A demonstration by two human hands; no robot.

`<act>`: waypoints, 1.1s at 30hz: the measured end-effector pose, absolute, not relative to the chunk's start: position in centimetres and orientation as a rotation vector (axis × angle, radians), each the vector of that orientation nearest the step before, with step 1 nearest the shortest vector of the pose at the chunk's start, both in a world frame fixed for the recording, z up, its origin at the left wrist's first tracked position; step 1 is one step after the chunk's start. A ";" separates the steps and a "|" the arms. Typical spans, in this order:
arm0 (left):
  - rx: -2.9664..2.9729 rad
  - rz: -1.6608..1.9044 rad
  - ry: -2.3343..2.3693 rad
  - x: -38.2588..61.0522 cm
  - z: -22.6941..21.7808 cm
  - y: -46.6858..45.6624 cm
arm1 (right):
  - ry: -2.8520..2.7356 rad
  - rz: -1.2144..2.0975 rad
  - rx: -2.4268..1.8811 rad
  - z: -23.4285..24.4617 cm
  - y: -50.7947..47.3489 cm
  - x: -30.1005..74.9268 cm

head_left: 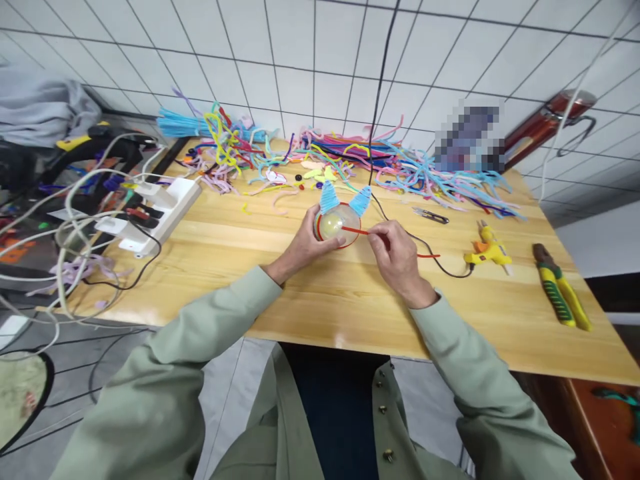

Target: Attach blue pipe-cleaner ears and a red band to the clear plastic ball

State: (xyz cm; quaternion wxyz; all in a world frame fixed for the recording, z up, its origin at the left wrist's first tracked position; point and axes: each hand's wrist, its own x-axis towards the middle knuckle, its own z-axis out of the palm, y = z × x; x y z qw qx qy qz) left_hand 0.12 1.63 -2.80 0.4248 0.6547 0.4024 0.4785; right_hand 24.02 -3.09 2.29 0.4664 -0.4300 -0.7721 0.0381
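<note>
My left hand [311, 241] is closed around the left side of a clear round ball [334, 227] with a red band about its rim. Two blue ear-like pieces [361, 200] stick up from the ball's top. In my right hand [395, 257] a red pipe cleaner [356, 231] is pinched between thumb and fingers. One end of it touches or overlaps the front of the ball; the other end comes out past the right side of my hand. Both hands are above the middle of the wooden table [320, 300].
Bundles of coloured pipe cleaners [345, 150] line the wall. Right of my hands lie thread snips [431, 215], a yellow glue gun [490, 250] with a black cord, and pliers [557, 287]. A white power strip [173, 213] with tangled cables is at the left. A red-brown flask [543, 130] stands at the back right.
</note>
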 end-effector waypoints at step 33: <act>1.549 1.203 0.911 0.6 -1.8 1.6 | -2.070 -0.260 -1.115 3.5 -3.8 22.6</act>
